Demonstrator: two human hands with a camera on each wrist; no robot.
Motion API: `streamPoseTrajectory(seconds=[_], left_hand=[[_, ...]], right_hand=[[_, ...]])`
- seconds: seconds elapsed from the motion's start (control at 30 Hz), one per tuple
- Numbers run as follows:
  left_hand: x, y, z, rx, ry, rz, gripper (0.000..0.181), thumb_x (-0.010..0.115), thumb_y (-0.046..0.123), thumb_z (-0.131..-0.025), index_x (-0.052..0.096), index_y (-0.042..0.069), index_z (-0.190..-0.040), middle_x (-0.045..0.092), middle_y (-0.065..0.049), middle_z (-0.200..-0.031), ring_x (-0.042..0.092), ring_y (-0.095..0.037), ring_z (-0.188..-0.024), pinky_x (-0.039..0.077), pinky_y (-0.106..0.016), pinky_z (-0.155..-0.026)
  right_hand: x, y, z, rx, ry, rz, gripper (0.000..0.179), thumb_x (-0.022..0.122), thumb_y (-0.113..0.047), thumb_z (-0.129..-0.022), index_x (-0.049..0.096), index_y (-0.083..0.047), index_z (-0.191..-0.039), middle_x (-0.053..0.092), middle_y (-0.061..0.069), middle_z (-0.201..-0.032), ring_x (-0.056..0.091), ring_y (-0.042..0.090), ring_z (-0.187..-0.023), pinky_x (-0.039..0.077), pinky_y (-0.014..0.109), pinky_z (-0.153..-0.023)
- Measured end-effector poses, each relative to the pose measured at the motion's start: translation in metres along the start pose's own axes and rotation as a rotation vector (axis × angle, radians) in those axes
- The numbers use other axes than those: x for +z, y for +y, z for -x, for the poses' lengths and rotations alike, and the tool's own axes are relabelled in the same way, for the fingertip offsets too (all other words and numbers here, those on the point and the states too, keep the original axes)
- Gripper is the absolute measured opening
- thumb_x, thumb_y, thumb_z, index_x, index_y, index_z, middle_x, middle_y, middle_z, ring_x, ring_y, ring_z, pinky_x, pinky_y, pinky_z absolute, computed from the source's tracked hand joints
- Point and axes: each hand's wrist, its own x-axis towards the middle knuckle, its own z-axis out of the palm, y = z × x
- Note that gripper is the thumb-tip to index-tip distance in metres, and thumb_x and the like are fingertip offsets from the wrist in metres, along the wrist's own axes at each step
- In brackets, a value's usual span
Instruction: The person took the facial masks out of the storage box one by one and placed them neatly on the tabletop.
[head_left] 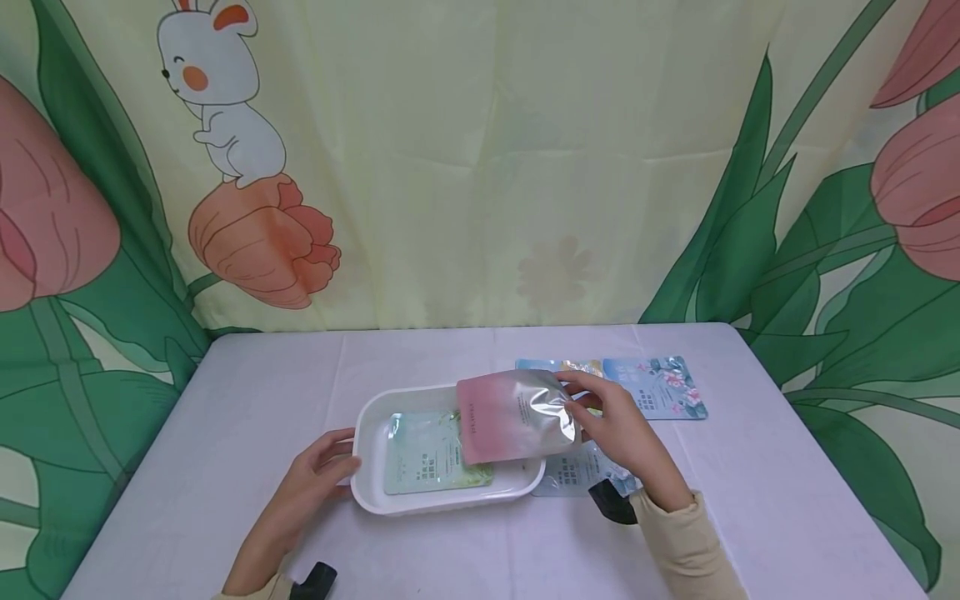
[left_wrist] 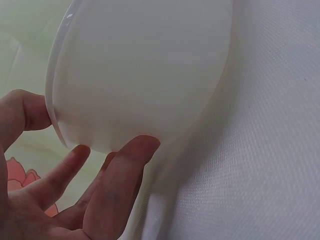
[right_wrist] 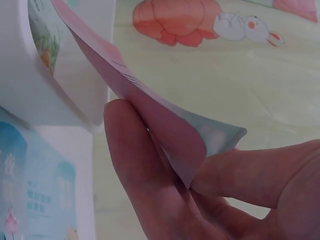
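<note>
A white plastic tray [head_left: 450, 502] sits on the table. My left hand [head_left: 311, 475] holds its left end; in the left wrist view one digit reaches the rim and other fingertips touch the outer wall. Inside the tray lies a pale green flat packet [head_left: 423, 454]. My right hand [head_left: 611, 421] pinches the right edge of a pink and silver sachet [head_left: 502, 417], which hangs over the tray's right part and covers some of the green packet. In the right wrist view the sachet [right_wrist: 165, 120] is seen edge-on and bent between thumb and fingers.
Right of the tray lie blue packets: a flowered one [head_left: 656, 387], one partly hidden behind the sachet [head_left: 540, 364], and one near the tray's right end [head_left: 570, 475]. A white cloth covers the table [head_left: 750, 467]. A printed curtain [head_left: 450, 167] hangs behind.
</note>
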Motion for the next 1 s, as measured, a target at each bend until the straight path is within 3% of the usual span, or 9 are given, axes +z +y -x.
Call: streamPoseTrajectory(seconds=[0.73, 1.0], left_hand=[[0.0, 0.0, 0.0, 0.004, -0.003, -0.002, 0.055, 0.067, 0.025, -0.094, 0.047, 0.011, -0.143, 0.055, -0.019, -0.137, 0.066, -0.026, -0.11, 0.061, -0.034, -0.08], [0.001, 0.0, 0.0, 0.002, 0.002, 0.0, 0.053, 0.066, 0.023, -0.094, 0.047, 0.011, -0.142, 0.056, -0.019, -0.137, 0.066, -0.025, -0.11, 0.061, -0.034, -0.08]], right_hand=[[-0.034, 0.006, 0.011, -0.023, 0.054, 0.073, 0.043, 0.059, 0.005, -0.094, 0.055, -0.002, -0.137, 0.059, 0.025, -0.123, 0.063, 0.044, -0.109, 0.061, 0.03, -0.062], [-0.043, 0.005, 0.015, -0.021, 0.068, 0.089, 0.042, 0.059, 0.001, -0.096, 0.055, -0.002, -0.137, 0.06, 0.026, -0.123, 0.064, 0.042, -0.107, 0.061, 0.03, -0.061]])
